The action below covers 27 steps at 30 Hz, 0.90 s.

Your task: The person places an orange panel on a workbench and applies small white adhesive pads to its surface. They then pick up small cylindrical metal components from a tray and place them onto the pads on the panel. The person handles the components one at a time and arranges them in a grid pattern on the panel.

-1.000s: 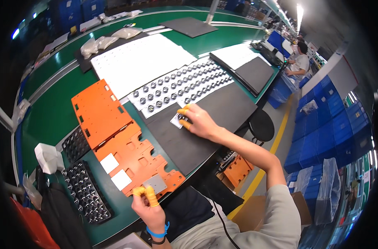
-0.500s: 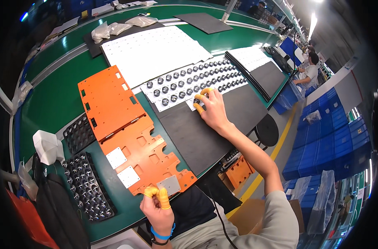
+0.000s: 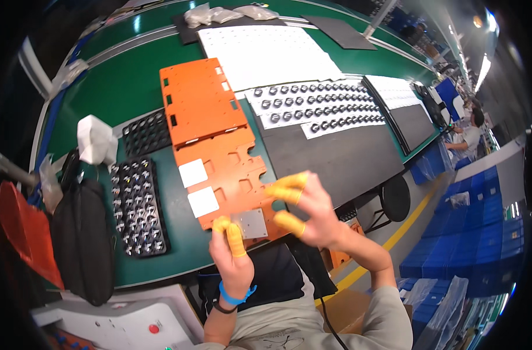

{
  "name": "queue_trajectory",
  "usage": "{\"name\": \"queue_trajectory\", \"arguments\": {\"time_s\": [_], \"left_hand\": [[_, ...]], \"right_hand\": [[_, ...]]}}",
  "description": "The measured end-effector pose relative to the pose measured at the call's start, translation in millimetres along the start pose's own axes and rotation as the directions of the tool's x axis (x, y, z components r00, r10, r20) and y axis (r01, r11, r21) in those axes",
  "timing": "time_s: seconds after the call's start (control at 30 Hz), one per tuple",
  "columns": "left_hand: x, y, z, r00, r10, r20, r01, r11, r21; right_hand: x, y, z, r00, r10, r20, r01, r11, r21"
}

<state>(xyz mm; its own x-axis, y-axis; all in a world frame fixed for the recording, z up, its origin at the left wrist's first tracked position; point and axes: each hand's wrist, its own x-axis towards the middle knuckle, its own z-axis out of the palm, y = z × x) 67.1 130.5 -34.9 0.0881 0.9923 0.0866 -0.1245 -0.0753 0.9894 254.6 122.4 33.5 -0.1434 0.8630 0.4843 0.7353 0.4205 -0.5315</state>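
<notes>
The left hand [image 3: 232, 259] has its thumb and forefinger, both in yellow finger covers [image 3: 235, 240], drawn close together at the left edge of the silver-grey plate [image 3: 254, 225]; whether they pinch that edge or anything else cannot be told. The right hand [image 3: 317, 213] holds nothing visible: its covered fingers are spread, tips pointing left, near the plate's right side and apart from it. The plate sits at the near end of the orange fixture [image 3: 222, 156], toward its right, face up and dotted with small holes. It looks nearly square, so no long axis stands out; its side edges run away from the person, leaning slightly left at the far end. The fixture's own long axis leads the same way, its hinged panel [image 3: 199, 102] folded out beyond. Two white square plates [image 3: 193, 173] lie one behind the other along the fixture's left edge. The silver-grey plate lies close to the fixture's near edge, by the near rim of the green table [image 3: 181, 242]. Right of the fixture, a broad bare stretch of black mat [image 3: 330, 160] gives open room, bounded beyond by rows of black round parts [image 3: 276, 118] on white sheets. Leftward, a narrower green strip separates the fixture from a black tray [image 3: 158, 230] of shiny round pieces.
</notes>
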Motion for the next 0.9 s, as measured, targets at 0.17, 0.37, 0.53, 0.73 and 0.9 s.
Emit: {"name": "queue_trajectory", "arguments": {"time_s": [0.17, 0.37, 0.53, 0.73, 0.9], "left_hand": [[1, 26, 6, 0.749, -0.438, 0.497, 0.654, 0.365, -0.663], [-9, 14, 15, 0.758, -0.326, 0.565, 0.652, 0.383, -0.654], [-11, 16, 12, 0.975, -0.128, 0.181, 0.126, 0.992, 0.024], [11, 43, -17, 0.979, 0.202, 0.008, -0.179, 0.849, 0.497], [15, 51, -29, 0.969, 0.242, -0.041, -0.174, 0.793, 0.584]], "right_hand": [[-8, -38, 29, 0.991, -0.059, -0.119, 0.072, 0.992, 0.107], [-7, -42, 21, 0.980, -0.007, -0.196, 0.021, 0.997, 0.069], [-6, -1, 5, 0.936, -0.133, -0.326, 0.033, 0.954, -0.297], [-1, 117, -5, 0.915, -0.001, -0.403, -0.209, 0.854, -0.476], [10, 152, -4, 0.962, 0.024, -0.273, -0.191, 0.773, -0.605]]}}
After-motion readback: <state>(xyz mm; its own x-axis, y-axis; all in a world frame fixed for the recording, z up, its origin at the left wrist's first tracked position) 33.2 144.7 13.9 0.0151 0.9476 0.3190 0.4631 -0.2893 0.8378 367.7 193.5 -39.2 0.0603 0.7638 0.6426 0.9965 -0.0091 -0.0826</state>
